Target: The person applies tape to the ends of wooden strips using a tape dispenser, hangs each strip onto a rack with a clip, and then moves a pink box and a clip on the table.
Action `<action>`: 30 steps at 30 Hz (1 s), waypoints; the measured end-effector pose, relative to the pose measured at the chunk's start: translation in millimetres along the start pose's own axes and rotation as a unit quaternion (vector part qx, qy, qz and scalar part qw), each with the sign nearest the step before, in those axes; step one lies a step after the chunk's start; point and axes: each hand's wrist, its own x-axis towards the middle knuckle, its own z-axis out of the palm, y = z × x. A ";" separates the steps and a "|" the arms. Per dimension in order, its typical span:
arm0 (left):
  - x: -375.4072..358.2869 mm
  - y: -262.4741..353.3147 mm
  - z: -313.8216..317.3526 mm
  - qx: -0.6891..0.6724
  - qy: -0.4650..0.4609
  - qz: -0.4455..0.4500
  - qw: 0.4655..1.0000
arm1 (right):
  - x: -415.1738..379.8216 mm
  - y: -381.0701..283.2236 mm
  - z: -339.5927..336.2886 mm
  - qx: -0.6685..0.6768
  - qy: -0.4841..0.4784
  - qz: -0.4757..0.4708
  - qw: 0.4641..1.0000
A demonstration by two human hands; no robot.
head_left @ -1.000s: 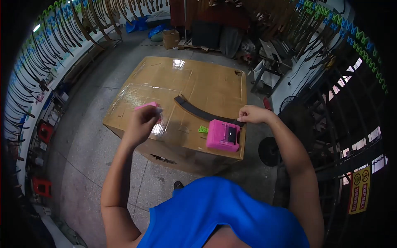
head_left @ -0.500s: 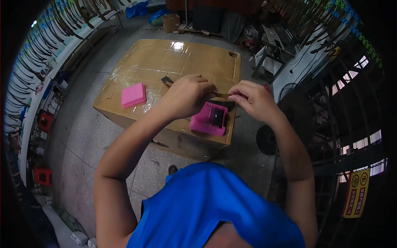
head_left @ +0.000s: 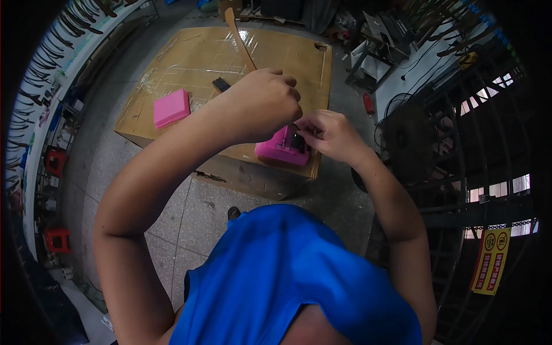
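Cardboard, brown and patched with clear tape, forms the large box (head_left: 287, 63) in front of the person. By its near right corner lies a bright pink plastic case (head_left: 273, 150) with a black fitting (head_left: 297, 142) on its upper side, and both hands are gathered about it. The left hand (head_left: 267, 103), back uppermost, has its fingers curled in tight on a long, slim, curved brown strip (head_left: 237, 37); the fingertips are turned out of sight. The strip runs from behind the knuckles toward the far edge of the box, and its outer end shows past that edge. The right hand (head_left: 333, 135) is over the right edge of the box, thumb and forefinger bent close together beside the black fitting; whether they have hold of anything, or touch the case, cannot be told. A flat, oblong pink block (head_left: 171, 109) lies by the near edge toward the left corner, well apart from the case. Just beyond the left forearm, the blunt end of a dark piece (head_left: 220, 85) shows on the cardboard, the rest hidden. A small hole (head_left: 320, 46) opens at the far right corner.
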 end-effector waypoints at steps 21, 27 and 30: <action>-26.4 6.7 55.3 -0.100 0.067 -0.018 0.993 | -25.1 11.6 -0.4 0.008 0.020 -0.012 1.000; -25.4 16.6 72.7 -0.137 0.128 -0.004 0.982 | -35.9 14.5 -9.1 -0.016 0.013 -0.038 0.999; -22.3 18.4 74.3 -0.141 0.140 0.007 0.980 | -38.9 14.9 -9.5 -0.020 0.012 -0.040 0.999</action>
